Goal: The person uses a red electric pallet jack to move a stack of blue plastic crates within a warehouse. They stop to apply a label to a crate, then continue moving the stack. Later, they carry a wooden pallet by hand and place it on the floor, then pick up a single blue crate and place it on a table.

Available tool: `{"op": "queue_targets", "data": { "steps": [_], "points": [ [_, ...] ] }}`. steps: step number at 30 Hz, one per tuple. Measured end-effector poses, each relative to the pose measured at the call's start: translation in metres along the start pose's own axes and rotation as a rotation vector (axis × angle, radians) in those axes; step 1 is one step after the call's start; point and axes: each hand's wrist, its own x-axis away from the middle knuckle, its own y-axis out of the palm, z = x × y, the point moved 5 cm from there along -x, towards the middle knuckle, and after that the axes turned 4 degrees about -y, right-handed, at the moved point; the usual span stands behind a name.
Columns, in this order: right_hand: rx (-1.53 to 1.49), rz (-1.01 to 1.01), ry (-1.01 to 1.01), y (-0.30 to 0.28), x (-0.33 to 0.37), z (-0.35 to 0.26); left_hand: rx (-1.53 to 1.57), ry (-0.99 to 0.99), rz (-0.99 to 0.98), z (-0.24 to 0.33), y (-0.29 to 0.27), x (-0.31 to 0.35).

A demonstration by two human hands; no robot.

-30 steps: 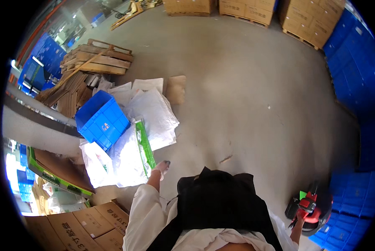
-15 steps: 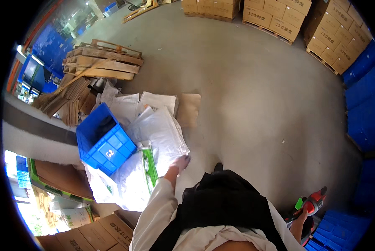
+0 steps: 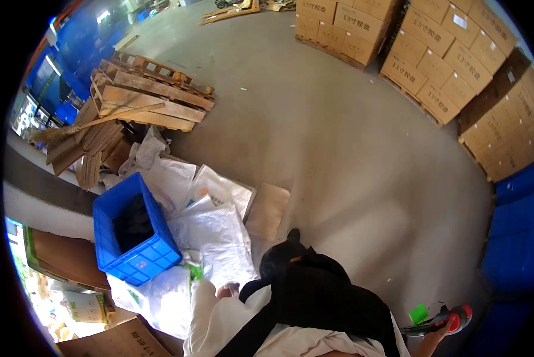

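Observation:
My right hand [image 3: 434, 334] is closed around a red-and-black handle [image 3: 459, 319] at the lower right, and a green tag [image 3: 418, 313] shows beside it. What the handle belongs to is mostly hidden. My left hand [image 3: 227, 290] hangs low by my side, partly behind my white sleeve, next to a pile of white woven sacks [image 3: 210, 238]. Its fingers are too hidden and blurred to read. A blue plastic crate [image 3: 151, 259] with dark contents sits on the sacks, to the left of that hand.
Stacked wooden pallets [image 3: 154, 98], a straw broom [image 3: 61, 132] and flattened cardboard [image 3: 103, 146] lie at the left. Cartons on pallets [image 3: 433, 53] line the far right, with blue crates [image 3: 520, 220] nearer. A brown sheet [image 3: 268, 211] lies on the grey floor [image 3: 338, 178].
My body has turned to the right and moved forward, one foot now stretched ahead. My left hand has drawn back beside my body. The red-and-black handle stays in my right hand.

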Motion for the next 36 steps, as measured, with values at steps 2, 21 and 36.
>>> {"op": "queue_targets", "data": {
  "steps": [2,21,36],
  "points": [
    [-0.016,-0.016,-0.059,0.053,-0.021,-0.024,0.142,0.011,0.054,0.028,-0.088,-0.093],
    [0.390,-0.367,-0.918,0.877,-0.010,-0.017,0.411,0.041,-0.025,0.173,-0.672,-0.502],
    [1.905,-1.355,-0.554,1.327,0.130,0.429,0.770,-0.564,-0.196,-0.031,-0.656,-0.607]
  ]
}}
